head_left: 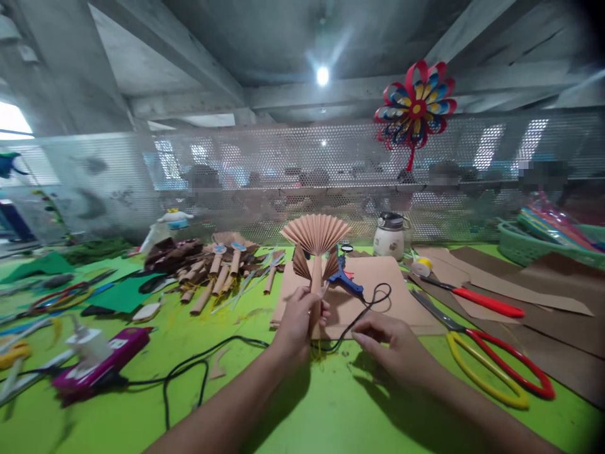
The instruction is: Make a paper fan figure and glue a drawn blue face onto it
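Observation:
My left hand [300, 318] is wrapped round the tube of a brown paper piece [316, 236], holding it upright. A pleated fan tops the tube, with smaller pleated pieces on both sides below it. To the right, my right hand [385, 343] hovers over the green table with its thumb and fingers bent and near each other; whether something small is between them cannot be made out. Behind the held piece a blue glue gun [347, 280] lies on a stack of brown paper sheets [399, 299], its black cord running past my hands.
Scissors with red and yellow handles [496, 366] and red-handled cutters [489, 302] lie right. Brown tubes [220, 277] are piled back left. A purple power strip [101, 366] sits left. Behind are a white jug [390, 239], a green basket [534, 246] and a mesh partition [265, 157].

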`<state>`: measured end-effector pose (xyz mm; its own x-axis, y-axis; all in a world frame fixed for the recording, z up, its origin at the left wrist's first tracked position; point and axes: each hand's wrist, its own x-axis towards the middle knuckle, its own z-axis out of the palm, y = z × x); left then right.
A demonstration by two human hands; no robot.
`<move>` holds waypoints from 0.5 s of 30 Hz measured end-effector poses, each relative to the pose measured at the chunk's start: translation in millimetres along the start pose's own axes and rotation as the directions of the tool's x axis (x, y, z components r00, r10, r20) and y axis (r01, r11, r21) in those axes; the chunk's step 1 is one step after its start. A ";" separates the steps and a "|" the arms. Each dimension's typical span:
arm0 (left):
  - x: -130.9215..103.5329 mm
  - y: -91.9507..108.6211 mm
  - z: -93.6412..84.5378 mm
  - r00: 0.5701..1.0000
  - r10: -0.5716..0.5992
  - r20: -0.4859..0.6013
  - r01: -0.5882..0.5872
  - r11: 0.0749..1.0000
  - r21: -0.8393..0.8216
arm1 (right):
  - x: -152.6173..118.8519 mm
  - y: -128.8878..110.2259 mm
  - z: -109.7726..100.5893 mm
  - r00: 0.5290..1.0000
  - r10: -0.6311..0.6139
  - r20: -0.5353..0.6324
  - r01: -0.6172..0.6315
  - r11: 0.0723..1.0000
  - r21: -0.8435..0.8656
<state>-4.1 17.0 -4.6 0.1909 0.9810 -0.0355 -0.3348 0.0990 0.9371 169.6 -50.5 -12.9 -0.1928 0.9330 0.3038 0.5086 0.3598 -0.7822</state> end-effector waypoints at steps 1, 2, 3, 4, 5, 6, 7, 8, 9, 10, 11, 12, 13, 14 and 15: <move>1.3 0.8 -1.3 1.000 0.002 -0.016 -0.002 1.000 0.007 | 0.1 1.2 -0.2 1.000 -0.015 -0.003 0.014 1.000 -0.015; 2.8 1.9 -2.7 0.999 0.001 -0.033 0.000 1.000 0.016 | 0.2 2.2 -0.4 1.000 -0.028 -0.005 0.028 0.999 -0.028; 4.6 3.5 -4.5 0.999 -0.003 -0.052 0.005 1.000 0.026 | 0.1 3.1 -0.5 0.999 -0.041 -0.005 0.040 0.998 -0.040; 6.7 5.8 -6.7 0.997 -0.009 -0.074 0.011 0.999 0.037 | -0.1 3.7 -0.6 0.999 -0.050 -0.005 0.050 0.998 -0.049; 9.4 8.8 -9.4 0.995 -0.014 -0.098 0.019 0.999 0.050 | -0.4 4.2 -0.7 0.998 -0.057 -0.004 0.057 0.997 -0.057; 12.6 12.8 -12.7 0.992 -0.018 -0.124 0.026 0.998 0.063 | -0.7 4.5 -0.8 0.998 -0.062 -0.003 0.062 0.996 -0.065; 16.2 17.5 -16.6 0.988 -0.018 -0.152 0.030 0.997 0.077 | -1.1 4.7 -0.9 0.998 -0.069 -0.001 0.068 0.995 -0.073; 20.3 22.9 -21.2 0.984 -0.013 -0.178 0.030 0.995 0.091 | -1.6 4.7 -1.1 0.997 -0.076 0.003 0.076 0.994 -0.081; 24.6 28.7 -26.5 0.979 0.001 -0.203 0.021 0.994 0.105 | -2.0 4.7 -1.4 0.996 -0.084 0.006 0.084 0.993 -0.089; 29.0 34.7 -32.3 0.976 0.010 -0.217 0.016 0.993 0.120 | -2.3 4.7 -1.7 0.996 -0.093 0.009 0.093 0.991 -0.097; 33.3 40.7 -38.5 0.972 0.021 -0.232 0.011 0.991 0.133 | -2.5 4.8 -2.0 0.995 -0.102 0.012 0.103 0.989 -0.106; 37.3 46.5 -44.7 0.969 0.026 -0.244 0.010 0.990 0.144 | -2.5 5.0 -2.3 0.994 -0.111 0.012 0.112 0.987 -0.116; 40.8 52.0 -50.6 0.966 0.031 -0.258 0.010 0.988 0.153 | -2.3 5.4 -2.5 0.992 -0.124 0.011 0.124 0.984 -0.126; 43.8 57.5 -55.9 0.961 0.032 -0.273 0.013 0.987 0.161 | -2.0 5.9 -2.7 0.990 -0.139 0.008 0.138 0.981 -0.138; 46.0 62.9 -60.3 0.957 0.038 -0.286 0.011 0.986 0.168 | -1.5 6.6 -2.8 0.988 -0.154 0.004 0.153 0.977 -0.150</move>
<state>-72.0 78.4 31.8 -0.0940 0.9908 -0.0976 -0.1732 0.0802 0.9816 175.6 -49.5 -17.0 -0.2720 0.8664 0.4187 0.5934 0.4935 -0.6358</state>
